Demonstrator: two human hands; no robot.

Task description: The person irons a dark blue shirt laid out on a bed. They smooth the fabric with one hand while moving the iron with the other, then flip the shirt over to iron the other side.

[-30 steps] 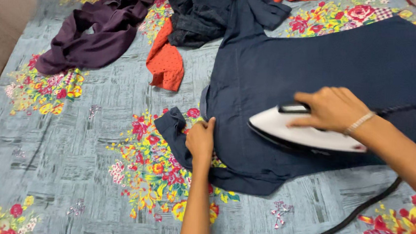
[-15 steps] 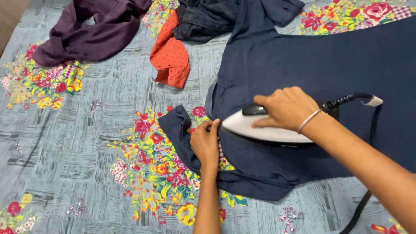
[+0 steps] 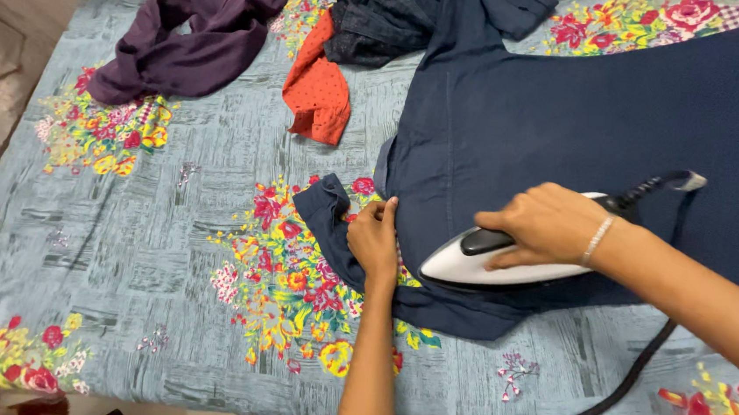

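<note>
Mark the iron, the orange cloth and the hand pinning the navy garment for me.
iron [image 3: 470,264]: head view, on its white body near the tip.
orange cloth [image 3: 319,94]: head view, on the middle of the dotted fabric.
left hand [image 3: 374,239]: head view, on the back of the hand pinning the navy garment [image 3: 571,100].

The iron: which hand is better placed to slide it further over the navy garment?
Probably the right hand: its grip is already on the handle of the white iron. The left hand is pinning the navy garment at its edge.

White iron [image 3: 506,264] with dark handle, flat on navy garment [image 3: 569,127]. Garment spread over floral bedsheet [image 3: 147,243], its lower corner bunched.
</note>
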